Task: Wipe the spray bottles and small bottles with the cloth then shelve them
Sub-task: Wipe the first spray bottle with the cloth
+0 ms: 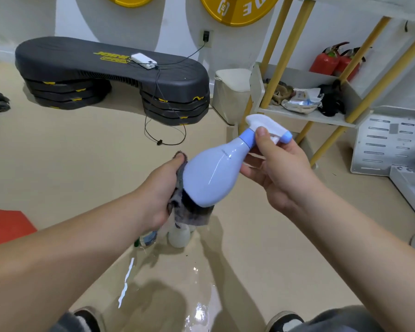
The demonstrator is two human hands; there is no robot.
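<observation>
I hold the blue spray bottle [211, 173] in the air in front of me. It is tilted: the white trigger head points up to the right and the round base points down to the left. My right hand [280, 171] grips it at the neck, with the thumb on the blue collar and the fingers curled under the trigger. My left hand [158, 192] grasps the grey cloth [189, 212] and presses it against the lower side of the bottle. A part of the cloth hangs down under the base.

Under my hands, at least 2 small bottles stand on the beige floor [249, 248], near to each other. One is a whitish bottle [179, 237]. The other is a clear bottle [147, 239], half hidden behind my left wrist.

The shelf [304, 115], white boards on yellow poles, is to the right, well apart from the bottles. Its lower board carries packets and some dark things. Behind it I see 2 red fire extinguishers [324, 62]. Farther back a black step platform [106, 65] lies by the wall, with a white power bank [143, 60] on a cable on top.
</observation>
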